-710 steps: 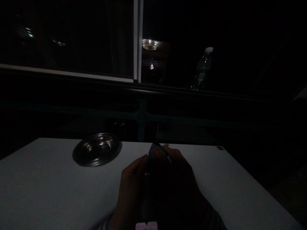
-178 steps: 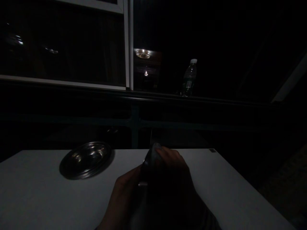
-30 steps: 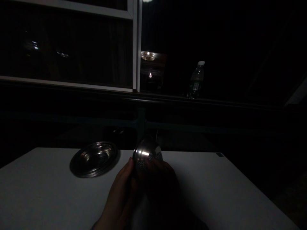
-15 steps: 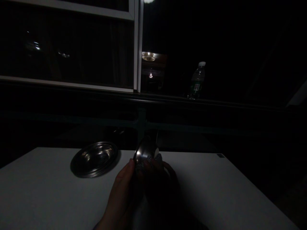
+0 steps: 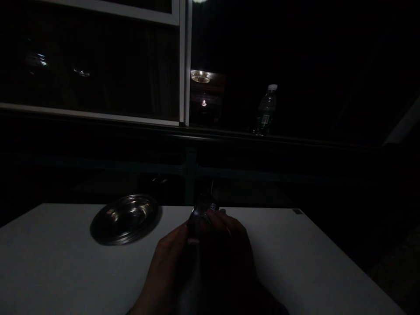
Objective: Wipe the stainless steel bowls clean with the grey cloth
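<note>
Over the white table, my left hand (image 5: 167,253) grips the left edge of a shiny metal dish (image 5: 197,213), which is tilted on its side. The gloom and my fingers hide much of the dish. My right hand (image 5: 231,232) is closed over a small dark-and-white patterned cloth (image 5: 213,206) and presses it against the dish's surface. Its lower part is lost in shadow. Left of both hands, a wide, shallow metal dish (image 5: 98,229) with several rim lines, perhaps a stack, lies on the table.
The white table (image 5: 59,271) has a small dark square mark (image 5: 297,211) near its far right corner. Behind it, a plastic bottle (image 5: 266,111) with a white cap stands on a dark ledge below a window frame (image 5: 184,65). The room is very dim.
My right hand has shifted up and slightly right over the dish, taking the cloth along. The held dish has turned and looks darker. The whole view has drifted slightly.
</note>
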Demonstrator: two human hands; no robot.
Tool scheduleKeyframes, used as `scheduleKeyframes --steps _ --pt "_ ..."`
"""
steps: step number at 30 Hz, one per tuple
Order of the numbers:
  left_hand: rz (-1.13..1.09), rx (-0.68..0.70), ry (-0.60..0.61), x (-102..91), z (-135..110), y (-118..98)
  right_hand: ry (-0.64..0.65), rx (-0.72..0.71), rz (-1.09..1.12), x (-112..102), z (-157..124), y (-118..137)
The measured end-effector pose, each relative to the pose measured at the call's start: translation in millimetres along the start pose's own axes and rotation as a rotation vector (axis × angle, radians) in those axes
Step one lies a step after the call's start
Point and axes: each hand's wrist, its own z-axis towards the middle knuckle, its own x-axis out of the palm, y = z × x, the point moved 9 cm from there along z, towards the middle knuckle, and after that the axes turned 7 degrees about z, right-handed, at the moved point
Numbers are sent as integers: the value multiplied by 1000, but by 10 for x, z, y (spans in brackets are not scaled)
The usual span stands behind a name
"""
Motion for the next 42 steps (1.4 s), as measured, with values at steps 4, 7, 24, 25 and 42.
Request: scheduleKeyframes --steps 4,7,24,25,42 --pt "76 13 48 35 12 32 22 -31 5 -52 43 -106" --pt "76 -12 84 104 -18 49 37 -5 20 -80 82 -234" --pt "-86 -69 -13 47 -2 146 94 9 18 8 52 113" --pt "-101 -79 -15 49 8 171 93 2 15 15 58 147" --pt "59 -87 140 186 -11 170 190 173 177 -53 79 -501"
